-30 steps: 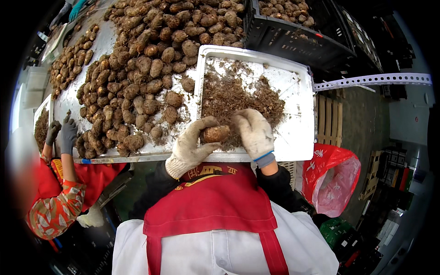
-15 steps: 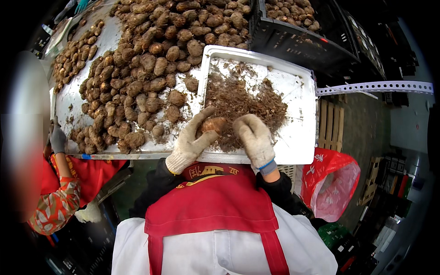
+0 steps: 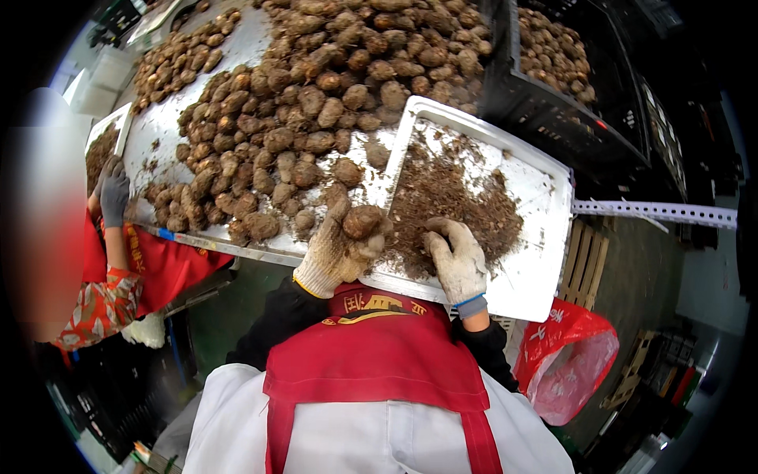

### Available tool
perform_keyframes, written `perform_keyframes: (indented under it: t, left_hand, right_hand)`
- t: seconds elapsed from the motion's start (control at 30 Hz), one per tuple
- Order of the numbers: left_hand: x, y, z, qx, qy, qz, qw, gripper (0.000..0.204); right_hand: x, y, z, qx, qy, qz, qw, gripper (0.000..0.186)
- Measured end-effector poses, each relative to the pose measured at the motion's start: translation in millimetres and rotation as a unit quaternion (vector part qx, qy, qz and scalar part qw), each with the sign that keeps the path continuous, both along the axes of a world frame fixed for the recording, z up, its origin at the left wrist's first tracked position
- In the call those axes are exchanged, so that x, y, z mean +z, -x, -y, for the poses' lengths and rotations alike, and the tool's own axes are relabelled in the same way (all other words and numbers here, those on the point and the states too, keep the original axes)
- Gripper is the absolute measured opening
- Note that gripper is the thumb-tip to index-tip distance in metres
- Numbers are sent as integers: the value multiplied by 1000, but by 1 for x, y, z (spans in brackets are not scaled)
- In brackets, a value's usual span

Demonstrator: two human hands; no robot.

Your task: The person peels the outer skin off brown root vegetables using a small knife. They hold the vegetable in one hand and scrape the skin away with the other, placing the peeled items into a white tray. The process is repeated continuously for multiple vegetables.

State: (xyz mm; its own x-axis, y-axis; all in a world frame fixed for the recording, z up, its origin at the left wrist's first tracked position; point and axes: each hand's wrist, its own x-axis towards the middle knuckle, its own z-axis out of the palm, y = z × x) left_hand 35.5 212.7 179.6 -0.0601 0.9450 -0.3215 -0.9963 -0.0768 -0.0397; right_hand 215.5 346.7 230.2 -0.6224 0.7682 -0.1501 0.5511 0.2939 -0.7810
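Note:
My left hand (image 3: 332, 254), in a cream knit glove with dirt on it, is wrapped round a brown taro (image 3: 362, 222) at the left edge of a white tray (image 3: 517, 295). To its right, my right hand (image 3: 460, 267), gloved the same way, hangs over the tray with its fingers curled together. Whatever those fingers may hold is hidden. Beneath and beyond both hands, brown fibrous peelings (image 3: 450, 193) cover much of the tray. A large heap of hairy taros (image 3: 316, 110) spreads over the metal table beyond my left hand.
A black crate (image 3: 564, 107) with more taros stands at the far right. A perforated white metal strip (image 3: 655, 210) juts out beyond the tray. An open red plastic bag (image 3: 570, 347) is low on the right. At left, a co-worker's grey-gloved hand (image 3: 115, 193) is by another tray.
My left hand has closed more fully round the taro and lifted it toward the tray's left edge. My right hand remains curled over the peelings. The whole view has shifted and tilted.

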Motion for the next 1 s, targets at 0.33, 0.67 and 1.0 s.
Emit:
perform_keyframes:
  t: [0.33,0.67,1.0]
  left_hand:
    - [-1,34,85,149,134,18,980,45]
    - [-89,36,209,329,359,-19,873,32]
    - [-118,58,149,307,523,-47,794,33]
  right_hand:
    - [-13,14,-1,59,23,13,998,27]
    - [-15,26,1,71,32,42,996,27]
    - [-16,30,2,89,44,46,994,28]
